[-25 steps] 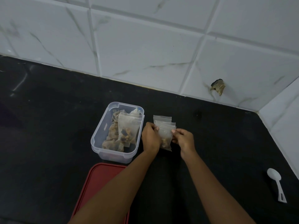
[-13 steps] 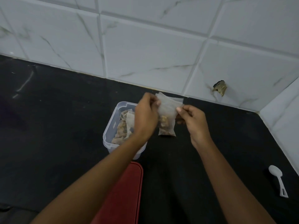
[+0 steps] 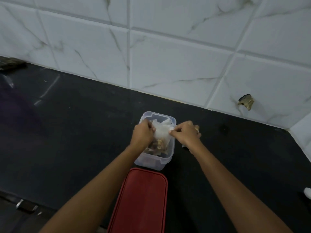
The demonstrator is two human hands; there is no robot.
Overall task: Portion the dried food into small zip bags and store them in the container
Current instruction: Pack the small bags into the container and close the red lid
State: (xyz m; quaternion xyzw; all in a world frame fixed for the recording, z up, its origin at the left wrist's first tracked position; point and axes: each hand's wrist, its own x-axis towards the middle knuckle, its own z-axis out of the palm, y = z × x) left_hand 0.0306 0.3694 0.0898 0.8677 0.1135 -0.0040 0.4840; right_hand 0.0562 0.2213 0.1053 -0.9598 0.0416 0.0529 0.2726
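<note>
White, grey-veined tiled wall (image 3: 168, 64) filled the upper half of the frame, meeting a second wall (image 3: 303, 135) at right. A black countertop (image 3: 67, 132) lay below. One tile at right bore a chipped hole (image 3: 246, 102).

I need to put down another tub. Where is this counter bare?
Widest bare stretch: counter left of the container, back to the tiled wall. Also right of the right hand, toward the corner. Crowded: the container, where left hand and right hand grip a zip bag, red lid in front.
</note>
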